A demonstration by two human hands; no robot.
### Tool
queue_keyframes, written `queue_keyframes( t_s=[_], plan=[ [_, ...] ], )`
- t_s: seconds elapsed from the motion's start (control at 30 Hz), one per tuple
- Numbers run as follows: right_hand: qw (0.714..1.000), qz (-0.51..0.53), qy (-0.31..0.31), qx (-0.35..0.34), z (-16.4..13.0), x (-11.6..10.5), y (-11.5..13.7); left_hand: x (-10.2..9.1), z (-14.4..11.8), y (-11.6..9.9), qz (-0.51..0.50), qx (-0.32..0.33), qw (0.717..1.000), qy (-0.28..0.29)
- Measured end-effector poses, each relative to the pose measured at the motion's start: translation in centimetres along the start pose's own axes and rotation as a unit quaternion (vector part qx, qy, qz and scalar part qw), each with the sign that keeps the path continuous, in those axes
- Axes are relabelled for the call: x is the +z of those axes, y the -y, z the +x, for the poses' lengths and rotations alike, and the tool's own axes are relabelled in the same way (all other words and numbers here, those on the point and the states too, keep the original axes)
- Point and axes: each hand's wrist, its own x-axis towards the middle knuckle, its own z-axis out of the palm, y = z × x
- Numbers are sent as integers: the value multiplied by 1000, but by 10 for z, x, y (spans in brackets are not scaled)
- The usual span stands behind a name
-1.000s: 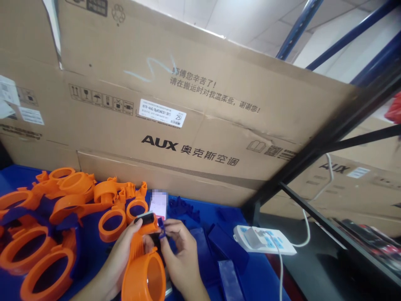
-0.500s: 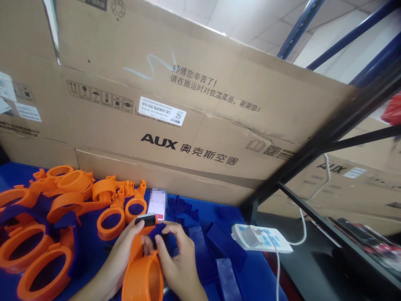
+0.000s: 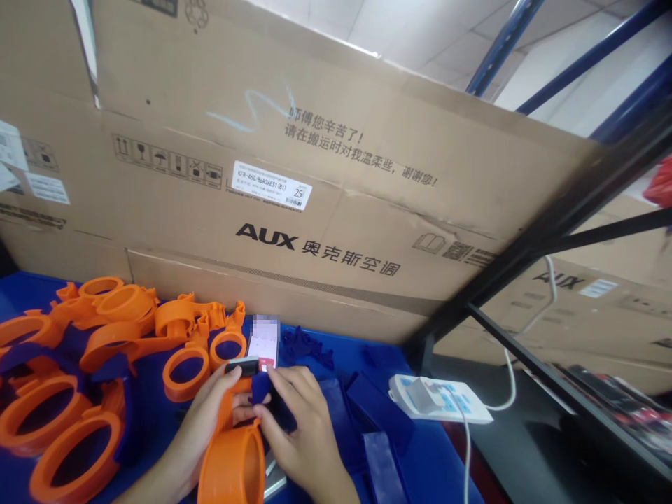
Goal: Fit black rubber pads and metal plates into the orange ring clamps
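An orange tape dispenser (image 3: pixel 231 462) is in my left hand (image 3: pixel 213 395), whose fingers wrap round its handle and reach through behind it. A black and silver strip (image 3: pixel 243 366) sits at its upper end, under my left thumb. Against the frame lies a small dark blue plastic piece (image 3: pixel 260 387). My right hand (image 3: pixel 307 420) closes on this piece from the right, with thumb and index finger at its edge. Part of the piece and the left fingertips are hidden behind the dispenser.
Several orange dispensers (image 3: pixel 78 458) with blue parts lie on the left of the blue table. A phone (image 3: pixel 264 343) stands behind my hands, beside small blue pieces (image 3: pixel 307 346). Blue plates (image 3: pixel 383 465) and a white power strip (image 3: pixel 438 399) are right. Cardboard (image 3: pixel 336 210) rises behind.
The blue piece has turned and now sits flatter against the dispenser. My right hand has shifted slightly, its fingers straighter. The dispenser has moved a little left.
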Motion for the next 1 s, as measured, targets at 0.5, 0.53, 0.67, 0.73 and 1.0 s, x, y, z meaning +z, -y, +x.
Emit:
queue_keyframes(
  t_s=[0.5, 0.53, 0.67, 0.73, 1.0],
  plan=[
    [998, 1, 60, 21, -1, 0, -3, -1, 1, 3, 74, 63, 995, 4],
    [998, 3, 47, 31, -2, 3, -4, -1, 1, 3, 74, 61, 995, 10],
    [996, 41, -28, 75, -5, 9, -4, -4, 1, 1, 79, 67, 994, 31],
    [992, 73, -42, 93, -5, 10, -1, -6, 1, 1, 83, 72, 993, 46],
    [964, 165, -116, 173, -5, 16, 8, -13, -1, 4, 75, 61, 994, 57]
  ],
)
